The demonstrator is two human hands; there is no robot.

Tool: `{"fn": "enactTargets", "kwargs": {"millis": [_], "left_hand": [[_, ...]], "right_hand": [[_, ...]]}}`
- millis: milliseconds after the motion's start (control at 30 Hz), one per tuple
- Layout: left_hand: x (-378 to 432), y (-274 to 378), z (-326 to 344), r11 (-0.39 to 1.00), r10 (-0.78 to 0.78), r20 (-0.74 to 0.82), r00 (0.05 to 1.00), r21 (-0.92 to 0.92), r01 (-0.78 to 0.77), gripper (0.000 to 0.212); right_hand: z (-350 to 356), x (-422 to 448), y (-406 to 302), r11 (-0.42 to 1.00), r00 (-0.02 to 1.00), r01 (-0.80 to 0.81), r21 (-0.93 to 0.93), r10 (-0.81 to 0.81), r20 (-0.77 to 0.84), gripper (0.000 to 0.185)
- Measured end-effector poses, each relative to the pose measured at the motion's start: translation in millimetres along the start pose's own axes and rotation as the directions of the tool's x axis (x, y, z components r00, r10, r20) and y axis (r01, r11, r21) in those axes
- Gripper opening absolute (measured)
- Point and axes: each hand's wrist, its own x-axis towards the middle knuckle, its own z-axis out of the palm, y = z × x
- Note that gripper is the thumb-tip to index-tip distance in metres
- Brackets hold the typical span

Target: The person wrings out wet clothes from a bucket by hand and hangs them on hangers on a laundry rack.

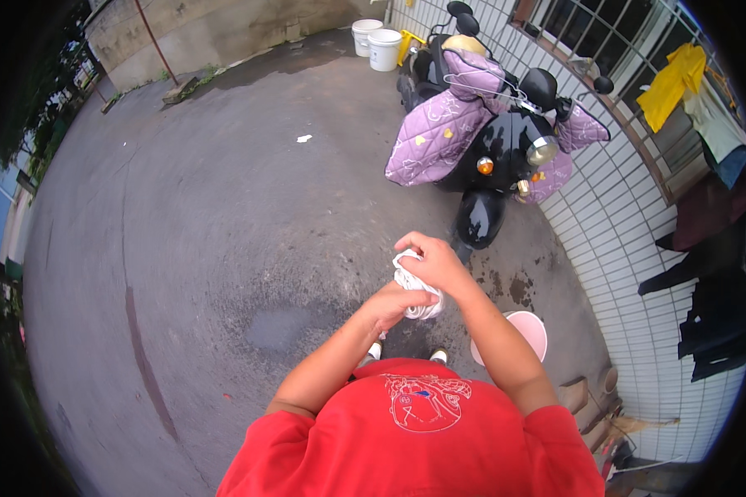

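A bunched, twisted white cloth is held in front of my body, above the pavement. My left hand grips its lower part, the thumb lying across the folds. At the upper end, my right hand holds the cloth between thumb and curled fingers. Part of the cloth is hidden behind the hands. Below my right forearm a pink basin stands on the ground, partly covered by the arm; what it contains cannot be made out.
Ahead stands a black scooter with a purple quilted cover. Two white buckets are by the far wall. Clothes, including a yellow garment, hang along the tiled wall and barred window at right. Wet patches mark the pavement.
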Motion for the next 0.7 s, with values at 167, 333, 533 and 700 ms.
{"fn": "enactTargets", "kwargs": {"millis": [167, 333, 533, 700], "left_hand": [[-22, 13, 16, 0.960, 0.069, -0.065, 0.995, -0.268, -0.084, 0.054], [-29, 6, 25, 0.865, 0.151, 0.374, 0.915, -0.498, 0.061, 0.062], [-25, -16, 26, 0.894, 0.159, 0.503, 0.850, -0.438, 0.091, 0.057], [-38, -8, 26, 0.875, 0.117, 0.301, 0.946, -0.482, 0.046, 0.056]], "right_hand": [[-10, 1, 22, 0.354, 0.941, -0.050, 0.934, -0.297, 0.163, 0.085], [15, -22, -1, -0.074, 0.875, -0.262, 0.962, -0.438, 0.205, 0.098], [2, -15, -24, 0.016, 0.791, -0.096, 0.995, -0.605, 0.086, 0.025], [-15, -15, -40, 0.431, 0.939, -0.003, 0.902, -0.309, 0.151, 0.027]]}}
